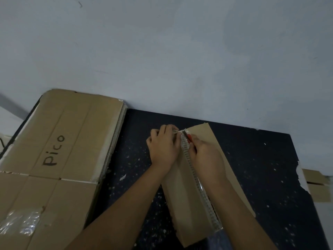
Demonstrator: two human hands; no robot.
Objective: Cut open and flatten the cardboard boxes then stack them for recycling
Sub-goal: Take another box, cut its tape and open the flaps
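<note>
1. So, I'm looking down at a dark speckled tabletop with a long narrow cardboard box lying in the middle, running from near me to the far edge, a taped seam along its top.
2. My left hand is at the far end of the box, fingers curled and pinching the tape end there.
3. My right hand is just beside it on the right of the seam, grasping a red-handled cutter whose tip sits at the far end of the tape.
4. A loose cardboard flap sticks out under the right hand.
5. Far left, a stack of flattened boxes with "Pico" written on top, well apart from the box.
6. More cardboard peeks past the right edge.
</note>
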